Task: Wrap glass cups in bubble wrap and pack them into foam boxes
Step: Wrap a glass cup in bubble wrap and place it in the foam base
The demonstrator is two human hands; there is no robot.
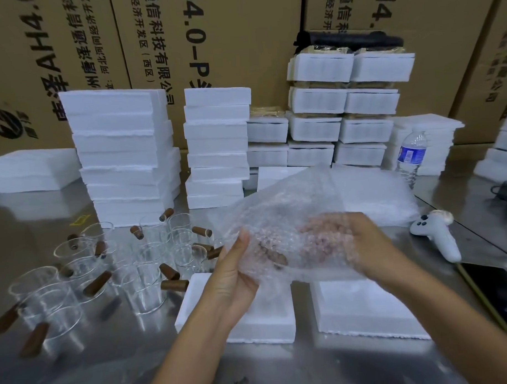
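You hold a bubble wrap sheet (290, 207) up off the table with both hands, just above the two near foam boxes. Your left hand (235, 273) grips its left edge: the thumb lies flat on top of the film and the fingers curl underneath. Your right hand (363, 245) grips the right side, with its fingers tucked under the wrap and showing only dimly through the bubbles. A brown shape (274, 258) shows through the film between your hands; it is too blurred to tell whether it is a cup's handle.

Below your hands, two white foam boxes sit side by side on the metal table (123, 363): the left foam box (251, 324) under your left wrist and the right foam box (366, 317) under your right forearm.

The glass cups (146, 281), each with a brown wooden handle, stand clustered on the table to the left of the foam boxes.

Farther back rise stacks of foam slabs (121, 156), and to the far right stand packed foam boxes (344, 102) piled high. A pile of bubble wrap (376, 193) lies behind your right hand, with a water bottle (412, 154) just beyond it. A grey controller (438, 237) lies on the table to the right. Printed cardboard cartons (241, 34) fill the far side.
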